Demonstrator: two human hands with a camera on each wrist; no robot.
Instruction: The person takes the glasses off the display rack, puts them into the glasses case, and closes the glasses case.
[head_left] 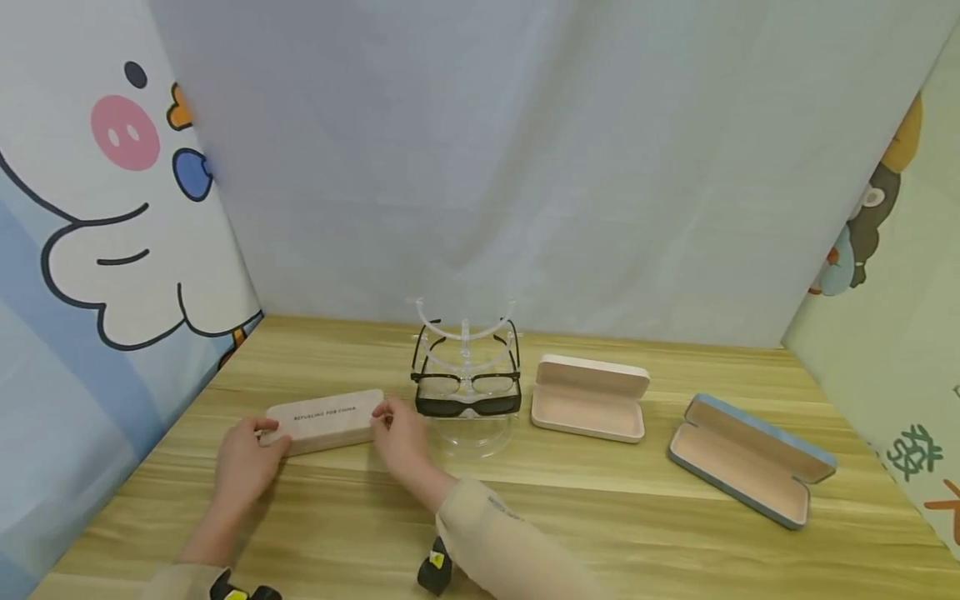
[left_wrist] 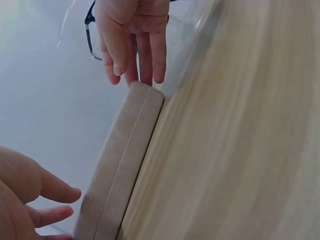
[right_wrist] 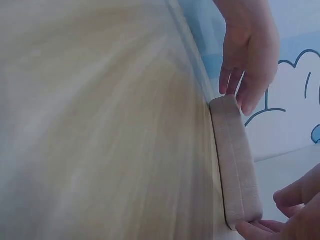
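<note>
A closed off-white glasses case (head_left: 326, 421) with dark lettering on its lid lies on the table at the left. At its left end is my left hand (head_left: 250, 457), thumb near the lid's edge and fingers extended by the end. My right hand (head_left: 403, 439) is at the opposite end, its fingertips touching the case. In the left wrist view the right hand (left_wrist: 135, 37) reaches down to the case's far end with straight fingers. From the right wrist, the left hand (right_wrist: 248, 62) shows fingers at the case's end and the thumb beside it.
Right of the case stands a clear display stand (head_left: 467, 429) bearing black-framed glasses (head_left: 438, 383) and dark sunglasses (head_left: 491, 407). Farther right lie an open white glasses case (head_left: 588, 412) and an open blue glasses case (head_left: 738, 467). A grey-white curtain (head_left: 525, 167) hangs behind the table.
</note>
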